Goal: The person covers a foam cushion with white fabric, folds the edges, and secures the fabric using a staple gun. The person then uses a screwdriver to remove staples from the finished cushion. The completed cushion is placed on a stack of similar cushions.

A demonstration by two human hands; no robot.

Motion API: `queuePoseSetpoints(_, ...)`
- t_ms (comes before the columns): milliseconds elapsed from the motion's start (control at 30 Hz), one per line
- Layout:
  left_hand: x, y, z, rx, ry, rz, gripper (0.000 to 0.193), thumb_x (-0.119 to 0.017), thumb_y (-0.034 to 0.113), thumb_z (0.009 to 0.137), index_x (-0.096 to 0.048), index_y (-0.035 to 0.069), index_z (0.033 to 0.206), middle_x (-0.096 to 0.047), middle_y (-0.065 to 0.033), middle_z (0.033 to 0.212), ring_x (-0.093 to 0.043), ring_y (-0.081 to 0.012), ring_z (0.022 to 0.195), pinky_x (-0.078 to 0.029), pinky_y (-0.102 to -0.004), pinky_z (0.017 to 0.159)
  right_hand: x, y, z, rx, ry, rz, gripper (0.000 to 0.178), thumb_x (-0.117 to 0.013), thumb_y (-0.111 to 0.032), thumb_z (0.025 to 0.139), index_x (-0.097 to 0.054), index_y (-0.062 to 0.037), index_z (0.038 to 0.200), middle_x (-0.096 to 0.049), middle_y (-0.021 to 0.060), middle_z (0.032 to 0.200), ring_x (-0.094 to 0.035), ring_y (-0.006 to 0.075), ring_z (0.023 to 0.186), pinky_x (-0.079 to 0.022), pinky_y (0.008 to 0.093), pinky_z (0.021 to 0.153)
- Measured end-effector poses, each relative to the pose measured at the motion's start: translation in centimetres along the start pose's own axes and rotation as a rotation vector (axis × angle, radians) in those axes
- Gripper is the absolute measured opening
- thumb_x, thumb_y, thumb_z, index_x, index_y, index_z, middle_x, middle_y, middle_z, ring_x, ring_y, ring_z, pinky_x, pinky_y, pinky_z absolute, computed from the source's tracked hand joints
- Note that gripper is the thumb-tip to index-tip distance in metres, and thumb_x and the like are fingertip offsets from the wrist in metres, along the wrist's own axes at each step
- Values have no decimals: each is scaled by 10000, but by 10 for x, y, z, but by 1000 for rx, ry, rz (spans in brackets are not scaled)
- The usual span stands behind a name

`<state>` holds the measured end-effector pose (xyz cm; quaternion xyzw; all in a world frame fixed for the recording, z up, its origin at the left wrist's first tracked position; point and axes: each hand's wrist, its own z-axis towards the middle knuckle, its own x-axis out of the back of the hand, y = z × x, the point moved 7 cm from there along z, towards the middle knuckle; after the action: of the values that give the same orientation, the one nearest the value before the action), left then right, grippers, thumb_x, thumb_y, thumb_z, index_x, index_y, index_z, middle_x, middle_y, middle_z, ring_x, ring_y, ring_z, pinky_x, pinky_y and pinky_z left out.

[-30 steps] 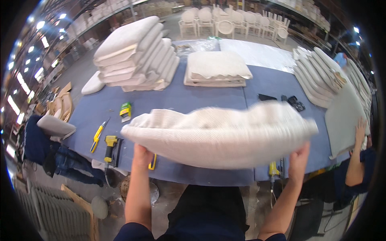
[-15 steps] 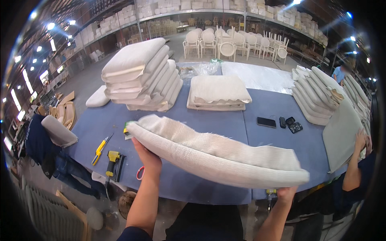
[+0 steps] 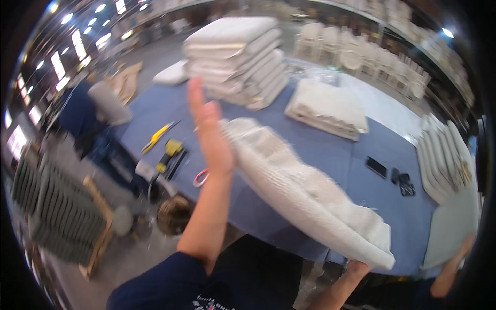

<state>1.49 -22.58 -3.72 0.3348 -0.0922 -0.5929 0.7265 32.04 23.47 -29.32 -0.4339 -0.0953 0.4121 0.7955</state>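
An off-white fabric-covered seat cushion point(image 3: 305, 191) is tilted on edge in front of me, its loose wavy fabric margin facing the far side of the table. My left hand point(image 3: 213, 134) is upright at the cushion's left end, fingers stretched out and its palm side against or close to the edge. Below the right end, my right hand point(image 3: 357, 268) grips the cushion, its fingers partly hidden. Left of the cushion on the blue-covered table point(image 3: 258, 227) lie a yellow-black staple gun point(image 3: 170, 155), a yellow utility knife point(image 3: 157, 137) and scissors with red handles point(image 3: 201, 178).
Behind stand a tall cushion stack point(image 3: 232, 62) and a lower one point(image 3: 328, 108). A phone point(image 3: 376, 167) and small black items point(image 3: 404, 182) lie at right. More cushions point(image 3: 444, 160) lean at the right edge, near another person's arm point(image 3: 454, 266). Another person point(image 3: 98, 129) stands left.
The view has swung left. The cushion tilts more steeply, its right end lower. My left hand has gone from gripping the cushion's end to stretched fingers, while the right still holds.
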Motion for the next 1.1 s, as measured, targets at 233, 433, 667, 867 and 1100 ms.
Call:
queuePoseSetpoints(233,-53,77,-47,-289,-231,415,799,-583,590,1126,-404,246,1826,-209,-139,1942,-67,-432,1798,17,-712,1373,-18,-26,23,-73,-7,34,1410,-913,-820,803,-317,46,1742,-461,256,1752,-533,435,1581,-511,601,1277)
queuePoseSetpoints(433,-126,133,-120,-475,-523,356,795,-569,666,1076,-479,305,1778,-263,-133,1924,-160,-446,1781,-100,-748,1362,-46,-24,58,-77,12,21,1303,-909,-784,849,-371,52,1690,-537,228,1659,-611,376,1486,-564,560,1212)
queuePoseSetpoints(667,-183,142,-117,-714,-446,-88,456,-753,523,980,-816,184,1278,-760,-167,1453,-679,-367,1405,-464,-645,1173,-37,-9,100,-99,49,41,1130,-902,-726,911,-495,91,1579,-631,201,1523,-698,329,1333,-627,503,1097)
queuePoseSetpoints(867,-244,-17,19,-278,-971,553,468,-717,517,988,-880,108,1143,-860,-160,1150,-812,-386,1124,-609,-509,1041,-32,15,113,-180,89,-34,961,-874,-627,996,-546,116,1508,-672,223,1459,-716,326,1305,-624,472,1068)
queuePoseSetpoints(1100,-287,-126,-13,50,-1553,746,617,-842,594,920,-859,194,1389,-793,-131,1473,-732,-350,1376,-564,-494,1163,-73,-17,119,-95,133,-104,870,-787,-633,1067,-605,129,1447,-719,215,1373,-755,299,1176,-619,439,1017)
